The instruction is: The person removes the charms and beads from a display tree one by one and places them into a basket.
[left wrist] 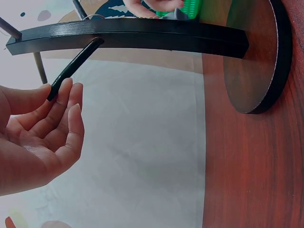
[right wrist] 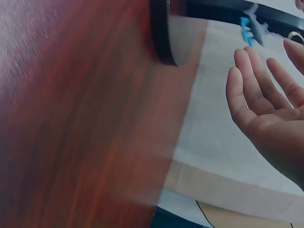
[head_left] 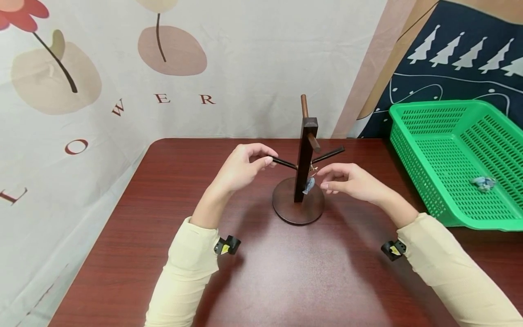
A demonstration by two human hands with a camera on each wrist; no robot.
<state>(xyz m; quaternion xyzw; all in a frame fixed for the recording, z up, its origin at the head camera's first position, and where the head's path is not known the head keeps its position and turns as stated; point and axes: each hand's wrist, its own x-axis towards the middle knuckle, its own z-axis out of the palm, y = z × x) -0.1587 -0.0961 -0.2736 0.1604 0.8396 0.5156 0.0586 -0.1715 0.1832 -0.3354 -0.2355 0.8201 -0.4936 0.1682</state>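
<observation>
A dark wooden stand [head_left: 300, 181] with a round base and several pegs stands upright on the table. My left hand [head_left: 241, 168] pinches the tip of its left peg [left wrist: 76, 66] between thumb and fingers. From the right peg [head_left: 330, 154], close to the post, hangs a keychain [head_left: 309, 185] with a gold clasp. Its grey dolphin charm [right wrist: 256, 27] has a bright blue piece beside it. My right hand [head_left: 353, 181] is just right of the keychain, its fingers loosely bent and apart from the charm, holding nothing.
A green plastic basket [head_left: 416, 181] stands at the right of the table, with another small bluish keychain-like item [head_left: 484, 183] lying in it. Behind the reddish-brown table [head_left: 163, 218] hangs a printed cloth [head_left: 261, 68].
</observation>
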